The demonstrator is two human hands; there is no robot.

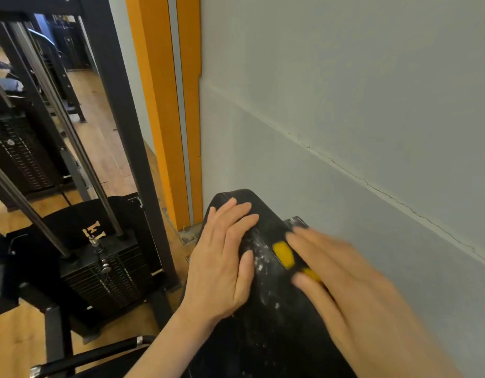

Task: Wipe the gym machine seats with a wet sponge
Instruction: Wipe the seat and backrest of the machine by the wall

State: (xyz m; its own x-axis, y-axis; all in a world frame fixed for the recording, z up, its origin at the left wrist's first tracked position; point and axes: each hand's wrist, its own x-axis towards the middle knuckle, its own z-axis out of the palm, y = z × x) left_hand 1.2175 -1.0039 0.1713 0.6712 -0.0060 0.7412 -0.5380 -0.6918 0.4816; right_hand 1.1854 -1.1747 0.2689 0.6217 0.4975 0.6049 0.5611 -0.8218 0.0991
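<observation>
A black padded seat point(266, 317) of a gym machine runs from the bottom centre up toward the wall, its surface flecked with white spots. My left hand point(222, 257) lies flat on the pad's left side, fingers straight. My right hand point(336, 271), blurred, presses a yellow sponge point(283, 254) against the pad's right side with fingers stretched over it. Only two small yellow parts of the sponge show between the fingers.
A pale grey wall point(358, 118) stands close on the right. An orange door frame point(165, 110) rises behind the pad. A black weight stack point(105, 274) with steel guide rods and a black upright post point(127, 126) stand at the left on a wooden floor.
</observation>
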